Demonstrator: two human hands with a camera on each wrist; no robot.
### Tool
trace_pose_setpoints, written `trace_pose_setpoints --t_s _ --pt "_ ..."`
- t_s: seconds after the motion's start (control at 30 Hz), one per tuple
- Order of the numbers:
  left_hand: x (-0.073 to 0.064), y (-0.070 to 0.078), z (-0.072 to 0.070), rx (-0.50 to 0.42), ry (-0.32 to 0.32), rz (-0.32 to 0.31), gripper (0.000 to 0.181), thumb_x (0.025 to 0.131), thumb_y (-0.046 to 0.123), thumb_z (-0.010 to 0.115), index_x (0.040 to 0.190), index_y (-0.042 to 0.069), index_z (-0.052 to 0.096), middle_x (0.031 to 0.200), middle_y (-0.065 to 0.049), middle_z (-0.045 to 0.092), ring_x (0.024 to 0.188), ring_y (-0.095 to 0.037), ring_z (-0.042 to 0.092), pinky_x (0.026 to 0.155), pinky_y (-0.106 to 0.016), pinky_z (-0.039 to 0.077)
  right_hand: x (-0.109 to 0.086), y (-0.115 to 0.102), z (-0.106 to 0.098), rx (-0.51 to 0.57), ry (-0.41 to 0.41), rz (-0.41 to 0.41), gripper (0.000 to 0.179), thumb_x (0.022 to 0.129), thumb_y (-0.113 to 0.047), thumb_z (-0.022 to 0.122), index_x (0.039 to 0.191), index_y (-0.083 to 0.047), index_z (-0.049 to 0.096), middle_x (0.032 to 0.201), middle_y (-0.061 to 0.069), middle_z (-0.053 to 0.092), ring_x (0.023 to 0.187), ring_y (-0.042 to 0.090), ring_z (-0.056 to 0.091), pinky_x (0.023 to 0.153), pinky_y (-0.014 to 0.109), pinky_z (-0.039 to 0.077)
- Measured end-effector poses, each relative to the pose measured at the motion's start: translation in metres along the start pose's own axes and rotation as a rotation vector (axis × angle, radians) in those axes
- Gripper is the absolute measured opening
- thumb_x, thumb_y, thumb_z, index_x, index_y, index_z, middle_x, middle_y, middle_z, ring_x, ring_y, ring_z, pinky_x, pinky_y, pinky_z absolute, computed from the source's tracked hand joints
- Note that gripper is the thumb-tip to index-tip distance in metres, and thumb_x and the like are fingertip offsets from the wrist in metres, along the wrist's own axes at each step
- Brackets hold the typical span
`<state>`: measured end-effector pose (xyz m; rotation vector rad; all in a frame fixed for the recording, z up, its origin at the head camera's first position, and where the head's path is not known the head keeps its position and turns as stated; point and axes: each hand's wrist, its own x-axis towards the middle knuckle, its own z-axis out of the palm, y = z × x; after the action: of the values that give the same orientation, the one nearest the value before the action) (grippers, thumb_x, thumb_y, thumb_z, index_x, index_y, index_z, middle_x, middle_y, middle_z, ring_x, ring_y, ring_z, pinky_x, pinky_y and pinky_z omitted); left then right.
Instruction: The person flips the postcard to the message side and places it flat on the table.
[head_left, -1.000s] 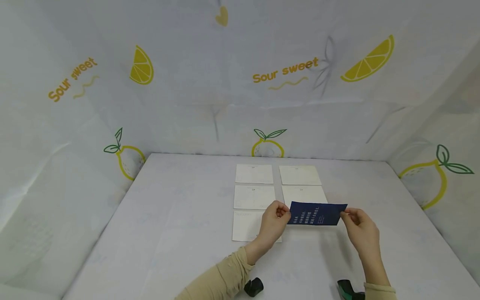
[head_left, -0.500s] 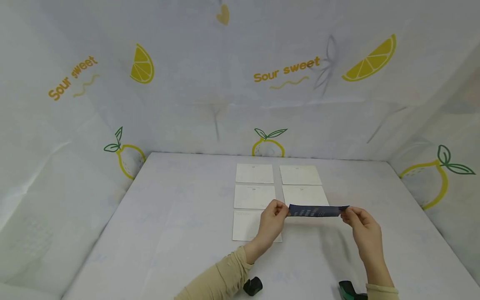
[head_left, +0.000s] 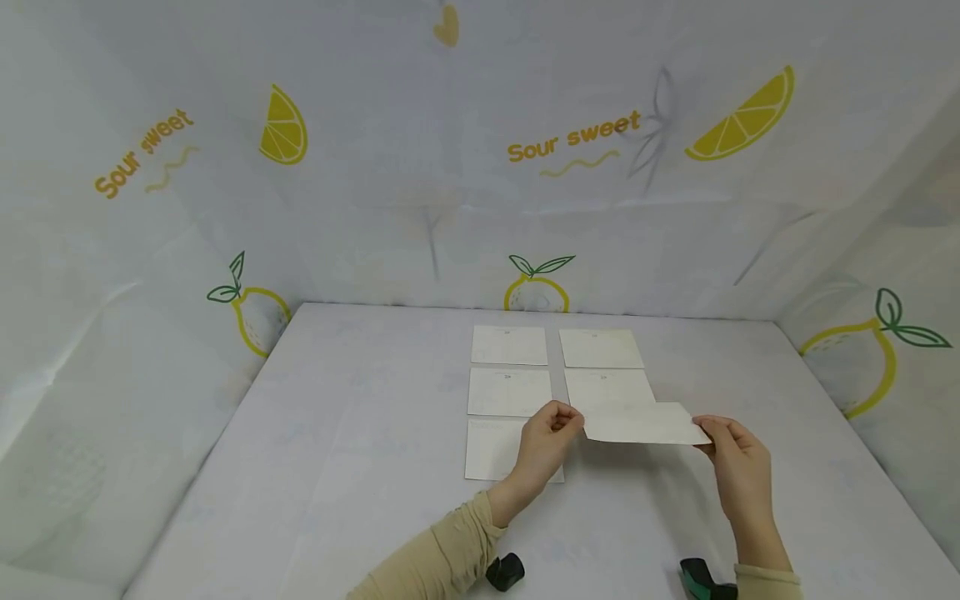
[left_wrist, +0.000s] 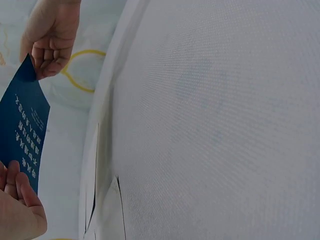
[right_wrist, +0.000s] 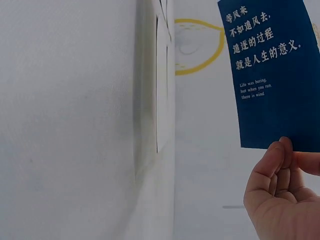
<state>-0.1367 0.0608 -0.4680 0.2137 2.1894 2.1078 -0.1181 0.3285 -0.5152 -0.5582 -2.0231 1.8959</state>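
Both hands hold one postcard above the table, its white side up in the head view. The left hand pinches its left edge; the right hand pinches its right end between thumb and fingers. From below, the right wrist view shows the card's dark blue face with white Chinese and English text. In the left wrist view that blue face spans between the two hands. White cards lie behind and left of it: a left column and a right column. The held card partly hides the nearer right one.
A white table carries the cards, with lemon-printed white cloth behind and at the sides. A black object lies by the left sleeve. A black and green object lies by the right sleeve.
The postcard has turned over in the hands: its blue text side faced the head view, then appeared nearly edge-on, and now the white side shows. The right hand has shifted slightly right.
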Motion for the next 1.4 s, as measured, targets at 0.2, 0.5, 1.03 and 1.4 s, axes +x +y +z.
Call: trace_pose_setpoints --t_s 0.2,0.5,1.03,1.4 --pt "0.000 -0.001 -0.001 0.023 -0.022 0.016 0.011 0.085 0.015 0.065 0.092 0.006 0.066 0.086 -0.005 0.065 0.072 -0.001 0.050 0.063 -0.014 0.042 -0.001 -0.002 -0.001 -0.030 0.008 0.032 0.043 0.085 -0.042 0.063 0.104 -0.003 0.067 0.099 -0.008 0.064 0.089 -0.001 0.061 0.071 0.008 0.048" --pt "0.002 -0.004 0.000 0.101 -0.053 0.045 0.013 0.083 0.010 0.065 0.095 0.007 0.070 0.085 -0.005 0.067 0.070 0.003 0.050 0.063 -0.013 0.043 -0.001 -0.002 -0.003 -0.347 -0.045 0.021 0.049 0.084 -0.049 0.062 0.116 -0.013 0.063 0.097 -0.018 0.061 0.090 -0.001 0.053 0.070 0.015 0.043" --pt "-0.007 -0.014 0.003 0.290 -0.163 0.027 0.028 0.079 0.007 0.066 0.106 -0.001 0.068 0.088 -0.005 0.063 0.072 0.005 0.048 0.063 -0.012 0.042 -0.038 -0.066 0.010 -0.827 -0.320 -0.026 0.048 0.091 -0.032 0.056 0.127 0.000 0.051 0.114 0.026 0.059 0.091 0.026 0.058 0.063 0.025 0.041" --pt "-0.008 -0.012 0.006 0.366 -0.242 0.012 0.030 0.081 0.011 0.064 0.105 -0.006 0.067 0.096 -0.013 0.072 0.070 0.003 0.048 0.060 -0.013 0.042 -0.032 -0.060 0.009 -0.873 -0.413 -0.017 0.046 0.090 -0.026 0.056 0.122 0.007 0.052 0.107 0.027 0.060 0.089 0.029 0.058 0.062 0.028 0.042"
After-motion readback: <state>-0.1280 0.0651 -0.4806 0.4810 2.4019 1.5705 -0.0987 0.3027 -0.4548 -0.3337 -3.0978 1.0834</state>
